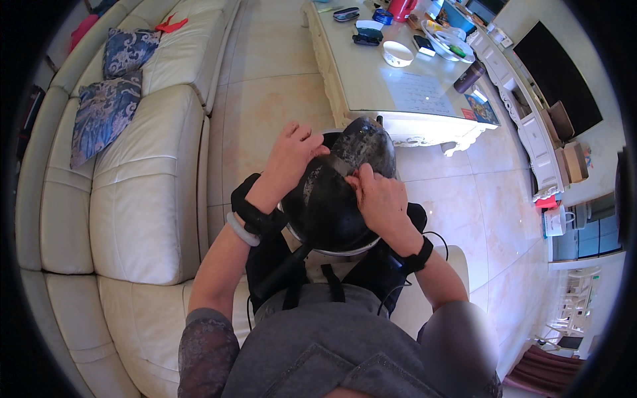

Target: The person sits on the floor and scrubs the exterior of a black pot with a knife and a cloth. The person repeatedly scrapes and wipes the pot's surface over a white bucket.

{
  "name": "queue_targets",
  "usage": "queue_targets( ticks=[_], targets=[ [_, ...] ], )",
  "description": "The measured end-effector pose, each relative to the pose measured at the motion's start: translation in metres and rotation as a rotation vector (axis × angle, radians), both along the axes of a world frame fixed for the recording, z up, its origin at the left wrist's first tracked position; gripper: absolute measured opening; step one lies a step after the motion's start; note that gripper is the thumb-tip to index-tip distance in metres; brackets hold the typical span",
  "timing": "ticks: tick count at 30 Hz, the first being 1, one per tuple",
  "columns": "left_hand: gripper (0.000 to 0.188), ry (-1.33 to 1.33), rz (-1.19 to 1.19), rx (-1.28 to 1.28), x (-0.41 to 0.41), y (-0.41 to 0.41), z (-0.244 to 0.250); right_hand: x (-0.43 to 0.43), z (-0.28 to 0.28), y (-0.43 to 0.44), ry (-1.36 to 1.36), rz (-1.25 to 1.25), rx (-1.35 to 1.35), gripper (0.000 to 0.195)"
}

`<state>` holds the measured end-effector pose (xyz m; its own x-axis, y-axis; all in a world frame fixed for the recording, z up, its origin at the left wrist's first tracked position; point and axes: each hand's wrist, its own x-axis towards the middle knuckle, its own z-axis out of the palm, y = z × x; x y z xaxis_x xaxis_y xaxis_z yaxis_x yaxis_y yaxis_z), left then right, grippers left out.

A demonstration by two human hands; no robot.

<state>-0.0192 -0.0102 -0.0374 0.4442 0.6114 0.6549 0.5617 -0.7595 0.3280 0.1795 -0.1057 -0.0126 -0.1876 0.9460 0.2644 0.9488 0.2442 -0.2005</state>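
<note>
A black pan with a long black handle lies between my knees, over a round vessel with a pale metal rim. Beyond it a dark, rounded piece with grey worn patches rises at a tilt; whether it belongs to the same pan I cannot tell. My left hand and my right hand pinch opposite ends of a thin, flat, greyish strip, possibly a scraper blade, which lies across the dark surface. Dark smudges mark my fingers. The vessel's inside is mostly hidden.
A cream leather sofa with patterned cushions runs along the left. Ahead stands a glass-topped white table with a bowl, a dark bottle and a red kettle. A thin black cable hangs beside my right wrist.
</note>
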Motion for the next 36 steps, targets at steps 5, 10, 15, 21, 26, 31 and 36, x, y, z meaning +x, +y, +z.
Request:
queue_targets(
  ticks=[5, 10, 15, 21, 26, 31, 36],
  targets=[
    [0.019, 0.012, -0.035, -0.058, -0.006, -0.018, -0.007, -0.002, 0.001, -0.023, -0.011, 0.016, -0.045, 0.025],
    [0.02, -0.026, 0.012, 0.036, 0.0, 0.001, -0.001, -0.001, 0.002, -0.001, -0.02, -0.007, 0.025, 0.026],
    [0.019, -0.023, -0.008, -0.013, -0.001, -0.016, -0.003, -0.002, -0.002, -0.016, -0.045, 0.006, 0.05, 0.03],
    [0.021, -0.033, 0.017, 0.039, 0.002, 0.0, -0.001, 0.001, 0.002, 0.0, -0.052, 0.014, 0.096, 0.029],
    [0.02, -0.001, 0.009, -0.015, -0.002, -0.016, -0.004, 0.005, -0.004, -0.01, -0.043, 0.062, 0.066, 0.03],
    [0.019, 0.045, -0.063, -0.051, -0.005, -0.041, -0.01, 0.006, -0.024, -0.039, 0.077, 0.066, 0.008, 0.028],
    [0.019, 0.022, 0.033, -0.016, 0.004, -0.022, 0.002, 0.013, -0.002, -0.004, 0.102, 0.101, 0.024, 0.025]
  ],
)
